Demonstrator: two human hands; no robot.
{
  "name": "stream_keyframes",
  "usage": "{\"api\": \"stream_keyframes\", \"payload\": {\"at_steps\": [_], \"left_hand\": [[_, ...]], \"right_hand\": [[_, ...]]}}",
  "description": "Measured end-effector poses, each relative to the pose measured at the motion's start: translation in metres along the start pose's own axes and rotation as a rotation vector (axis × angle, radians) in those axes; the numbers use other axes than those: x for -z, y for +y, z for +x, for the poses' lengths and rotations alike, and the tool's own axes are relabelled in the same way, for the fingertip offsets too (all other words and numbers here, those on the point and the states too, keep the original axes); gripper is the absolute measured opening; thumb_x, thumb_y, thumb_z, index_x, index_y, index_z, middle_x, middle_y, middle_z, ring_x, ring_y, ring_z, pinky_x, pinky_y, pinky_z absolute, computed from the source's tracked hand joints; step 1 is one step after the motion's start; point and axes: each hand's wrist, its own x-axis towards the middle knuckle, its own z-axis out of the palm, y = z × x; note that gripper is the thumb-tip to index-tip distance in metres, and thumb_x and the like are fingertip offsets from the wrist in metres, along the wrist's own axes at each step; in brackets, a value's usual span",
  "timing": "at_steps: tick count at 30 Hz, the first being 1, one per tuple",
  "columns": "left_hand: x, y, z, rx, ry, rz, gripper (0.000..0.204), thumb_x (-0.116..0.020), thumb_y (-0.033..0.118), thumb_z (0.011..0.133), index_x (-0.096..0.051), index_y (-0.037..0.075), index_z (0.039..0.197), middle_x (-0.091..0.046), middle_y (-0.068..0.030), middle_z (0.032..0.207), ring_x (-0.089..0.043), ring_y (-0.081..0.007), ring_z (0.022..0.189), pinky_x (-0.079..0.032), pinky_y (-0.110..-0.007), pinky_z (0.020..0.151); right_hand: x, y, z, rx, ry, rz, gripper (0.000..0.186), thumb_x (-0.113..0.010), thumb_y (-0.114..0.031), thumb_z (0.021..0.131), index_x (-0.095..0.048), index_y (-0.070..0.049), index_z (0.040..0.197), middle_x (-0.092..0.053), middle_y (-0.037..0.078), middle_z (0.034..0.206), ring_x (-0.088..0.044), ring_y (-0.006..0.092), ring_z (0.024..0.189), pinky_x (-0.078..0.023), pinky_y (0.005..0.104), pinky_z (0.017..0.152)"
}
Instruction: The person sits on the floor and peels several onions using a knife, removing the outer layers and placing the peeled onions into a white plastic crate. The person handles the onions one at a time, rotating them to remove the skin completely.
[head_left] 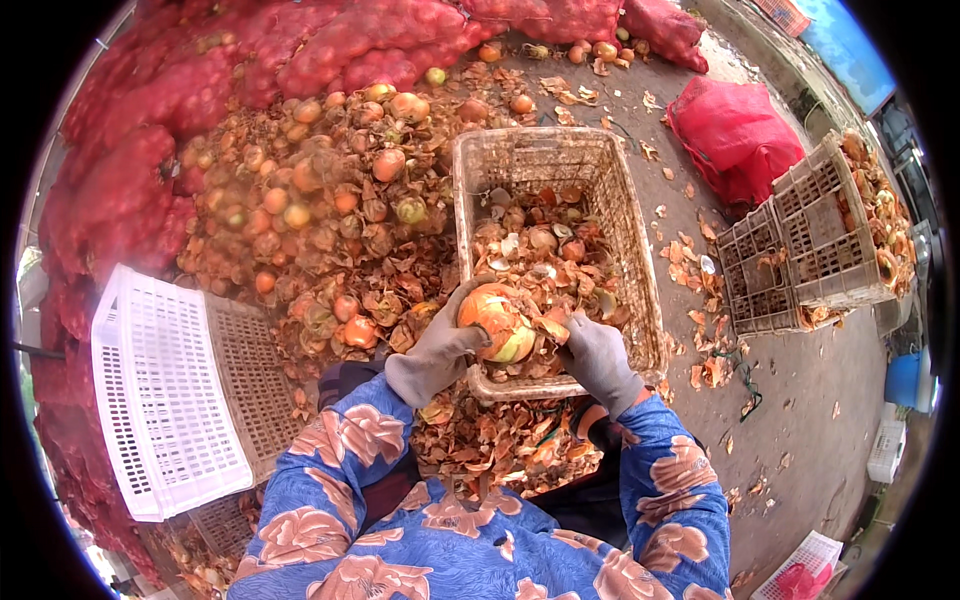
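Left hand: a grey fabric glove (pixel 440 345) curled around the side of the bulb, gripping it.
Onion: a big round orange-brown bulb (pixel 490 318) with a pale yellow-green patch low on its side, held above the near end of the crate.
Right hand: a second grey glove (pixel 603 362), fingers drawn closed, seemingly pinching a curled, papery orange-brown skin flap (pixel 552 327) beside the bulb; whether it hides a tool, I cannot tell.
Peeling: apparently midway, dry skin being stripped.
Next pull: seems to call for a steady left grip and a firm tug on the flap.
Crate: a dirt-stained, cream rectangular plastic basket (pixel 656 290) with latticed walls, holding onions and brittle skins.
Heap: dusty, rounded, loose-skinned onions (pixel 300 200) to the left.
White basket: a clean, slotted plastic crate (pixel 165 400), tilted beside the heap.
Sacks: bulging red mesh bags (pixel 350 45) behind.
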Motion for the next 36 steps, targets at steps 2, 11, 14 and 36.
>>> {"api": "stream_keyframes", "payload": {"at_steps": [2,11,14,36], "left_hand": [[0.001,0.005,0.001,0.101,0.022,0.023,0.062,-0.051,0.002,0.078,-0.035,0.000,0.137,-0.052,-0.0137,0.128,-0.055,-0.0222,0.117,-0.047,-0.034,0.098],[0.009,0.012,-0.002,0.183,-0.249,0.069,0.065,-0.058,0.012,0.075,-0.039,0.002,0.136,-0.052,-0.0137,0.129,-0.053,-0.0257,0.119,-0.043,-0.037,0.103],[0.011,0.016,-0.005,0.109,-0.305,0.289,0.070,-0.064,0.025,0.076,-0.038,0.002,0.137,-0.050,-0.0141,0.133,-0.052,-0.0278,0.121,-0.041,-0.039,0.106],[-0.008,0.012,0.006,0.125,0.017,0.090,0.064,-0.048,0.001,0.074,-0.038,0.001,0.137,-0.054,-0.0093,0.121,-0.054,-0.0176,0.109,-0.044,-0.028,0.096]], "right_hand": [[0.003,-0.003,0.001,0.007,0.000,0.004,0.033,-0.070,-0.014,0.073,-0.056,-0.010,0.103,-0.058,0.008,0.083,-0.063,0.0284,0.071,-0.050,0.0378,0.057],[0.004,0.002,0.003,0.139,0.053,0.018,0.036,-0.068,-0.016,0.075,-0.056,-0.009,0.108,-0.057,0.008,0.081,-0.062,0.0274,0.069,-0.049,0.0377,0.056],[0.005,0.000,0.003,0.157,0.079,0.019,0.035,-0.067,-0.016,0.075,-0.057,-0.008,0.107,-0.057,0.008,0.081,-0.062,0.0272,0.069,-0.049,0.0379,0.056],[0.009,-0.021,0.006,-0.056,0.096,0.136,0.029,-0.070,-0.013,0.076,-0.056,-0.008,0.101,-0.061,0.011,0.081,-0.064,0.0303,0.074,-0.051,0.0385,0.059]]}}
